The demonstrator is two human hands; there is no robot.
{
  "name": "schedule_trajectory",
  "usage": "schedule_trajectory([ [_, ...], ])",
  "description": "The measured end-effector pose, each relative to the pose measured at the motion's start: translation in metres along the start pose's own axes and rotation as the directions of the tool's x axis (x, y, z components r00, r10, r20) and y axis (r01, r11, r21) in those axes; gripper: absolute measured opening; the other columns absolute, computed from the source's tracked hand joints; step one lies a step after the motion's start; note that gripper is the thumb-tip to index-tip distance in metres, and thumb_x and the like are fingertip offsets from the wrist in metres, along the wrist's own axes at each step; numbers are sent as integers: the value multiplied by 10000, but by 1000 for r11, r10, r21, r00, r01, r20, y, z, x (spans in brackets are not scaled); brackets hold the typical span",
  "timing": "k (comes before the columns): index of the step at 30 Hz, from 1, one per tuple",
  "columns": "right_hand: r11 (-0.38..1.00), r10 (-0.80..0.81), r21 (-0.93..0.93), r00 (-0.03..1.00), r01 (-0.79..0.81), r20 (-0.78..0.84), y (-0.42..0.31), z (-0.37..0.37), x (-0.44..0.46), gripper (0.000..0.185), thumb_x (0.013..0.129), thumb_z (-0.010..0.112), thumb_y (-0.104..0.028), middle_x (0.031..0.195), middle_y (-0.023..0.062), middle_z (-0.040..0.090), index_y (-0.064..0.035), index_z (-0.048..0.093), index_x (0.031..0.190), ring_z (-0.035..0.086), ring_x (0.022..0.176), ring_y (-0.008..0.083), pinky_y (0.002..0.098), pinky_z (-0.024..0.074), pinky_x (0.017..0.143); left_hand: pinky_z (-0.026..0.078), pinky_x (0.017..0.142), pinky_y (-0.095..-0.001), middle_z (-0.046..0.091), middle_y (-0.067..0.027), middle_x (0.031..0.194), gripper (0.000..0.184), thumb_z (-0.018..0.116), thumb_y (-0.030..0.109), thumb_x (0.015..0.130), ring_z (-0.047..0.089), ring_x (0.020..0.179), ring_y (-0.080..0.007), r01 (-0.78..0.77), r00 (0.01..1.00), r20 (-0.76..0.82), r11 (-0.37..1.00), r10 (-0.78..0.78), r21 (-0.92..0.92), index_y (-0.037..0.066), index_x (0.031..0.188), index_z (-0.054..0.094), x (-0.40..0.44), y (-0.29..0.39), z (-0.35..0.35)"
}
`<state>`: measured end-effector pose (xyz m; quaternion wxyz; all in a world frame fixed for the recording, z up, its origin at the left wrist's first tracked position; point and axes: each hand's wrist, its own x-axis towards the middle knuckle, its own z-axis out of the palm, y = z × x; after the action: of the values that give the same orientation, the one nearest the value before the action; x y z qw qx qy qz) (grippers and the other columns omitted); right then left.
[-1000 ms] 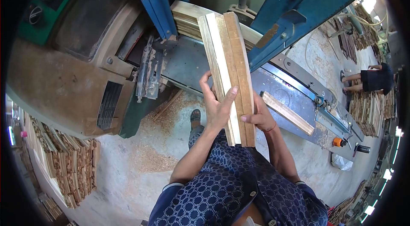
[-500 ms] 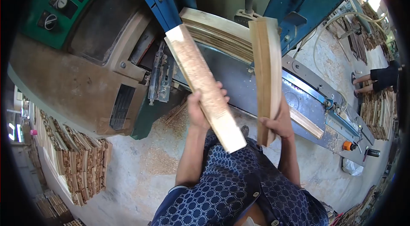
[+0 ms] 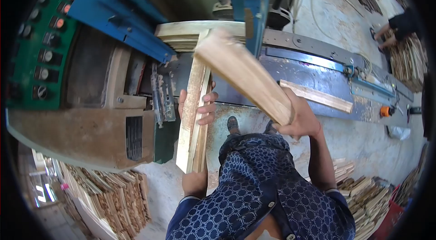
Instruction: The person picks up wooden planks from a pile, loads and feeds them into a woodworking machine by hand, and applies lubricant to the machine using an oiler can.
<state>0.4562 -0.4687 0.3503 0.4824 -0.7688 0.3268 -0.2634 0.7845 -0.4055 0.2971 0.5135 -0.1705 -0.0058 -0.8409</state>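
Observation:
My left hand [image 3: 206,109] is wrapped around a small bundle of wooden strips [image 3: 190,117], one face rough and sawdust-coloured, tilted nearly upright in view. In my right hand [image 3: 302,115] are wooden strips [image 3: 247,76] with smooth pale faces, gripped at the near end. Their far end is blurred by motion and crosses in front of the top of the left bundle; whether they touch, I cannot tell. Behind them, a stack of wooden strips [image 3: 181,29] lies between the blue uprights of the machine. A single wooden strip [image 3: 318,97] rests on the metal table [image 3: 290,70], right of my right hand.
A green control panel [image 3: 43,58] with knobs and lit buttons stands at left, above a brown machine housing [image 3: 81,133]. Stacked wood [image 3: 113,194] stands on the floor at lower left, more wood [image 3: 363,199] at lower right. Another person [image 3: 399,29] is at far right.
My view has turned rightward. The left bundle has swung more upright and shows its side; the right-hand strips have tilted leftward across it. Both hands keep their hold.

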Motion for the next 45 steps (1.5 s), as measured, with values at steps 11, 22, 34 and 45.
schedule_trajectory([
  [11,892,44,-449,998,-62,-50,39,-2,-15,907,592,754,-275,1026,230,700,-122,485,1444,688,871,433,490,536,756,574,735,-434,539,-191,1470,643,505,422,1004,716,960,-318,-334,915,-181,928,361,163,38,1508,392,-56,18,-15],
  [22,783,325,-614,908,-100,266,89,42,77,857,659,822,-255,1007,268,675,-95,436,1407,666,939,473,522,532,828,658,714,-578,544,-393,1296,664,416,409,1052,704,1024,-455,43,962,-271,999,-32,33,-61,1507,305,-45,35,12],
  [34,996,81,48,992,-77,-101,88,76,77,1150,691,928,-435,1402,249,515,-43,304,1574,479,1360,400,510,399,1131,596,400,-394,624,-431,851,646,464,396,1005,718,617,-428,283,855,-514,896,-74,343,-130,1380,452,-37,7,35],
  [45,-10,-239,981,952,194,-191,53,94,75,648,764,737,-26,1253,139,618,-128,501,1359,591,1279,431,674,443,1119,607,634,-254,701,-234,1136,551,651,272,1000,734,756,-137,323,924,-379,420,53,848,-57,1414,495,-22,18,32],
])
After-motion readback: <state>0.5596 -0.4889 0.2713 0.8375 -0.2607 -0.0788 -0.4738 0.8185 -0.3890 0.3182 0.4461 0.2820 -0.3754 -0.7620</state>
